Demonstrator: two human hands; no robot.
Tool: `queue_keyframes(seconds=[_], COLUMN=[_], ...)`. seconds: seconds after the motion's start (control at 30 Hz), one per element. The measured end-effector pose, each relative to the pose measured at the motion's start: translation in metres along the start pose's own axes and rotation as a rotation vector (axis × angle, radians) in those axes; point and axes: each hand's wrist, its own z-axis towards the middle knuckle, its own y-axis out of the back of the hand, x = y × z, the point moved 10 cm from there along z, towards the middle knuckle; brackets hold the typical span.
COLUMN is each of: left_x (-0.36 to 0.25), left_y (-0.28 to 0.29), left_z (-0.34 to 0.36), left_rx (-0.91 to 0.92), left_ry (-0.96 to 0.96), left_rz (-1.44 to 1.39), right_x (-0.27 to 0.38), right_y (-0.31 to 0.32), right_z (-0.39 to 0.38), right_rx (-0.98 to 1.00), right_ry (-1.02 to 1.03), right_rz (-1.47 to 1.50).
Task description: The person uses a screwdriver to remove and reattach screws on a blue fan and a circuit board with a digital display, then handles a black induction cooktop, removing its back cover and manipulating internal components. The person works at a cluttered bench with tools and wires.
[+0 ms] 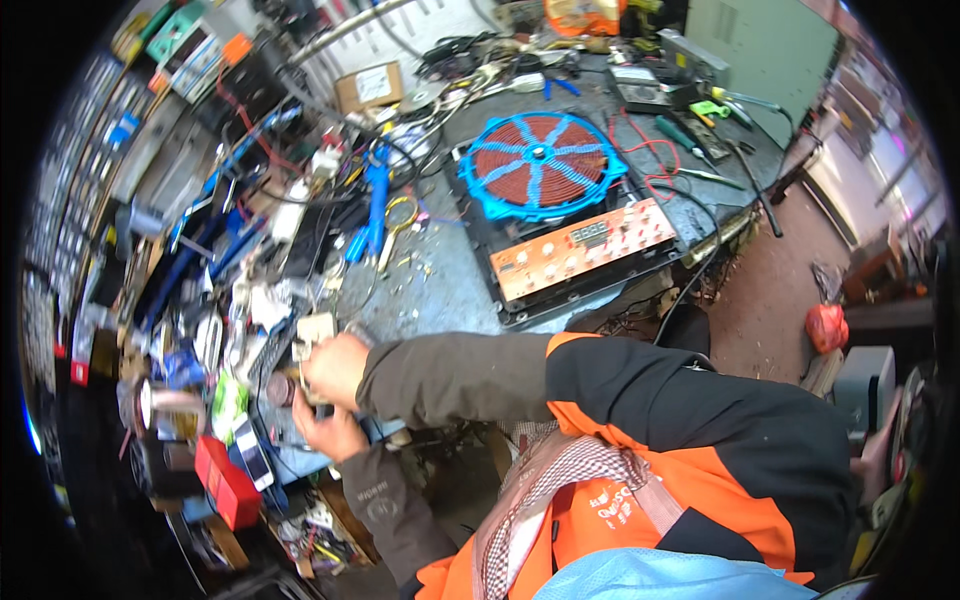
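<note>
Both my hands are together at the cluttered left part of the bench, in the lower left of the view. My right hand [335,370] reaches across leftward, its fingers curled at a small cream-coloured object [314,330] whose shape is partly hidden. Just below it, my left hand [328,430] is bent around something dark that I cannot make out. A round brownish metal piece [281,389] lies right beside the fingertips. An opened induction cooker [495,280], with a blue-framed coil [500,155] and an orange circuit board [550,264], sits farther right on the bench.
Tools [690,135] and cables crowd the back and right edge of the bench [420,290]. Blue pliers [376,200] lie near the middle. A phone [252,452] and a red box [226,482] are at the left front. A floor aisle [760,300] runs along the right.
</note>
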Motion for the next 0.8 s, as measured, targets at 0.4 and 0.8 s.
queue_keyframes(seconds=[0.4, 0.8], left_x=[0.003, 0.028], left_y=[-0.001, 0.001], left_z=[-0.005, -0.005], left_rx=[-0.003, -0.006], left_ry=[0.04, -0.002], left_rz=[-0.018, -0.022], right_x=[0.005, 0.009], right_y=[-0.002, -0.014], right_z=[-0.009, 0.0], right_rx=[-0.099, -0.183], right_ry=[0.128, 0.266], right_rz=[0.005, 0.073])
